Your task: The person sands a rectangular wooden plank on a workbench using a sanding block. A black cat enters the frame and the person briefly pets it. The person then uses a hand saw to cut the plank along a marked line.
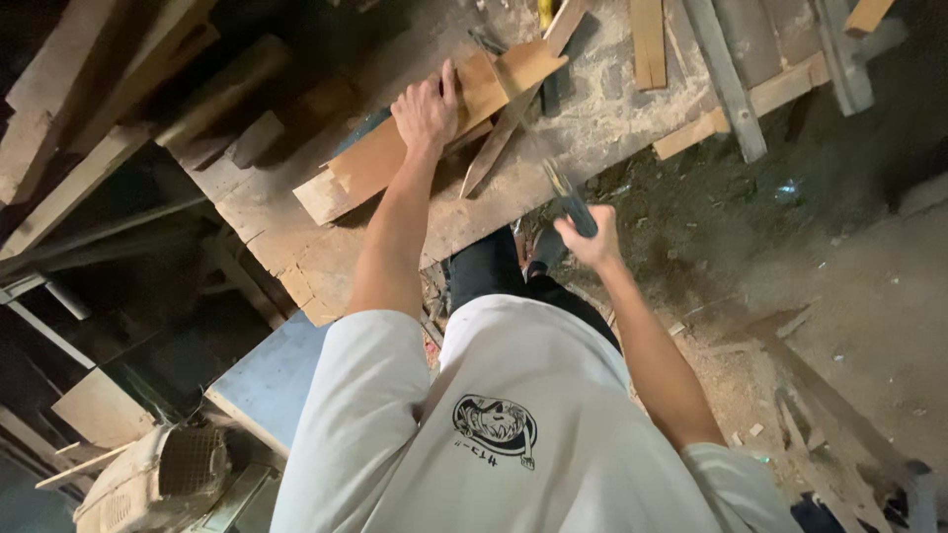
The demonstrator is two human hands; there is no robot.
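My left hand (427,107) presses flat on a long brown wooden board (395,148) that lies across a worn workbench (286,227). My right hand (592,239) grips the dark handle of a tool (568,195), likely a hammer. The tool's upper part is motion-blurred, and it reaches toward a thin pointed wooden strip (499,138) lying under the board's far end. The tool's head is not clear to see.
Several loose wooden slats (647,44) and planks (726,89) lie at the bench's far end. Stacked timber (89,109) fills the dark left side. A blue panel (272,380) and a mesh-fronted machine (163,474) sit at lower left. Dirt floor with wood scraps (790,326) spreads to the right.
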